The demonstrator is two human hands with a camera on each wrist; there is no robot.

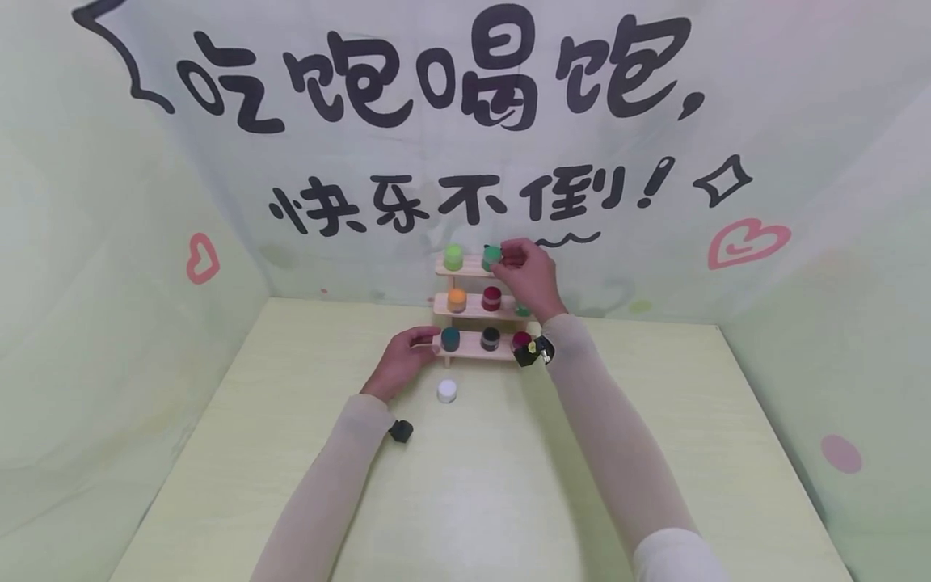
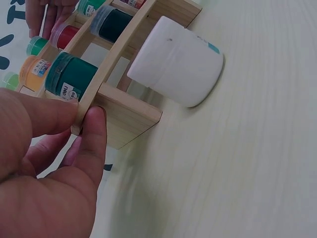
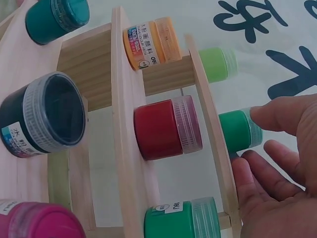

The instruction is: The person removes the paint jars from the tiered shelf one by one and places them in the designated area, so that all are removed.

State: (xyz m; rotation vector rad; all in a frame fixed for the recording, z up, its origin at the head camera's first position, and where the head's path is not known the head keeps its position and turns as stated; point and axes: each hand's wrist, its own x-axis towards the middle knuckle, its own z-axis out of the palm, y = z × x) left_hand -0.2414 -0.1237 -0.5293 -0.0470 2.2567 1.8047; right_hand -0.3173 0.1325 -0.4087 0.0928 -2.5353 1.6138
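A three-tier wooden rack (image 1: 476, 347) stands at the back of the table with small paint jars on its steps. My left hand (image 1: 404, 361) pinches the left end of its lowest step between thumb and finger (image 2: 93, 141), beside a teal jar (image 2: 74, 74). At the top step, my right hand (image 1: 529, 275) holds a green paint jar (image 3: 237, 130), with the thumb (image 3: 272, 115) on its clear lid and the other fingers around its far side. A light green jar (image 1: 453, 258) sits left of it. Below are orange (image 1: 457, 300) and dark red (image 3: 163, 128) jars.
A white jar (image 1: 447, 391) stands on the table in front of the rack. On the lowest step are a dark jar (image 3: 44, 114) and a magenta jar (image 3: 44, 223). A printed cloth backdrop (image 1: 364, 267) rises right behind the rack.
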